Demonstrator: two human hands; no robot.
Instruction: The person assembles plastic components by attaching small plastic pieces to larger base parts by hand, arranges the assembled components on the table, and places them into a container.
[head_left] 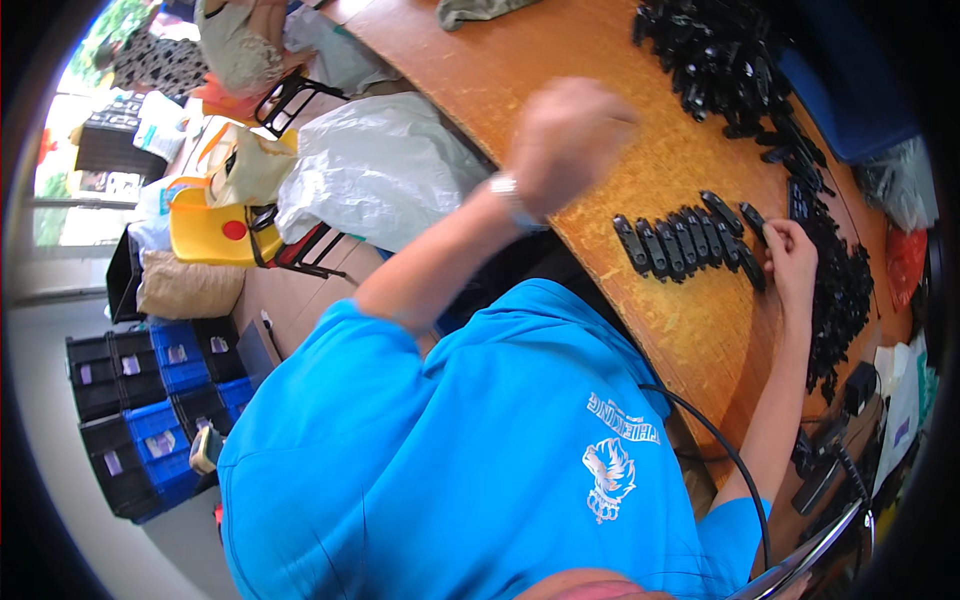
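Observation:
On the wooden table, several slim, oblong black pieces (688, 238) lie side by side in a slanting row; their exact kind is hard to tell. At the row's right end, the fingertips of my right hand (792, 262) are closed on one black oblong piece (752, 217). Smeared by motion, my left hand (570, 145) is raised over the table left of the row, a metal watch (513, 198) on its wrist. Its fingers look curled, but whether they hold anything is unclear.
A long heap of black pieces (715, 65) runs along the table's far side and down the right. Beyond it are a blue bin (835, 100) and a red bag (905, 265). A white sack (375, 165) and yellow chair (215, 225) stand left; a dark cable (715, 435) crosses near my right arm.

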